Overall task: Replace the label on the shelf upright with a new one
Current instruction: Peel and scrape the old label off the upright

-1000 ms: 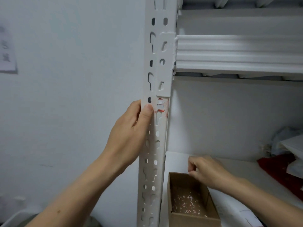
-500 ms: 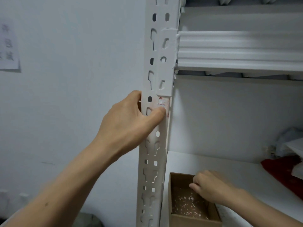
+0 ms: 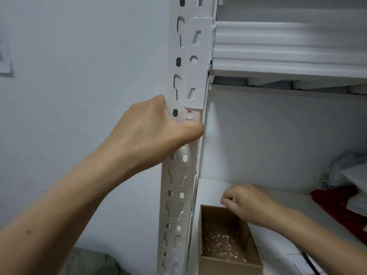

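**Head view.** A white perforated steel shelf upright (image 3: 178,185) carries the torn remnant of the old label (image 3: 191,117), white paper with traces of red print. The remnant sits on the upright's front face, just below the beam bracket.

- **Left hand** (image 3: 156,132): it grips the upright. Its fingers curl round the left edge and out of sight. The thumb lies across the front face, touching the metal just beneath the remnant.
- **Right hand** (image 3: 250,203): it hovers above the rear rim of the open brown cardboard box (image 3: 228,266), which stands on the white shelf board (image 3: 214,189) beside the upright. Its fingers are drawn together at the tips, but motion blur hides whether they pinch a scrap.
- **Box contents:** small white and red paper flakes (image 3: 220,245) cover the box floor.

**Stage, as judged:** removal of the old label looks well advanced but not finished, since 1 ragged patch clings to the metal.

**Left to do:** scrape off that patch, clean the face, then apply the new label, which is nowhere in view.
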